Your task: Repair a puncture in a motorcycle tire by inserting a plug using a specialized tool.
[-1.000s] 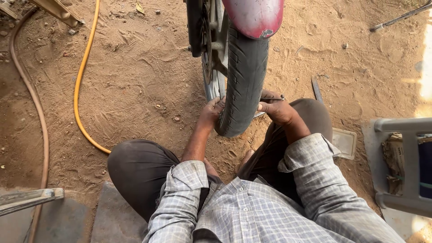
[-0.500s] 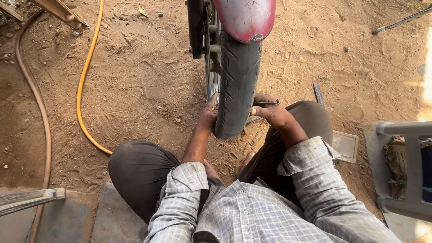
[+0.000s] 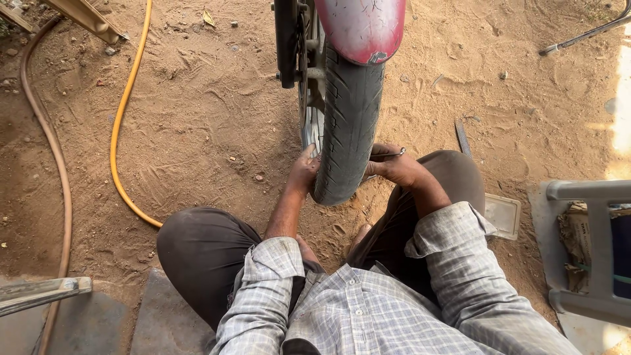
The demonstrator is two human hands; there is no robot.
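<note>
Left hand point(image 3: 303, 172) spread flat against the tyre point(image 3: 347, 125) sidewall, steadying. Right hand point(image 3: 393, 165) pinches a thin metal tool point(image 3: 388, 156) at the opposite sidewall. Wheel upright on dirt ground point(image 3: 197, 131), between knees. Looks like bead-levering; next needs firm prying.

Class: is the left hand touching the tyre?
Touching. The head view shows the left hand pressed against the tyre at its side, fingers lying on the rubber with no gap.

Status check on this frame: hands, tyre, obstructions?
Left hand pressed flat on the tyre sidewall. Right hand grips a thin metal tool against the other side. Yellow hose lies clear, left.
</note>
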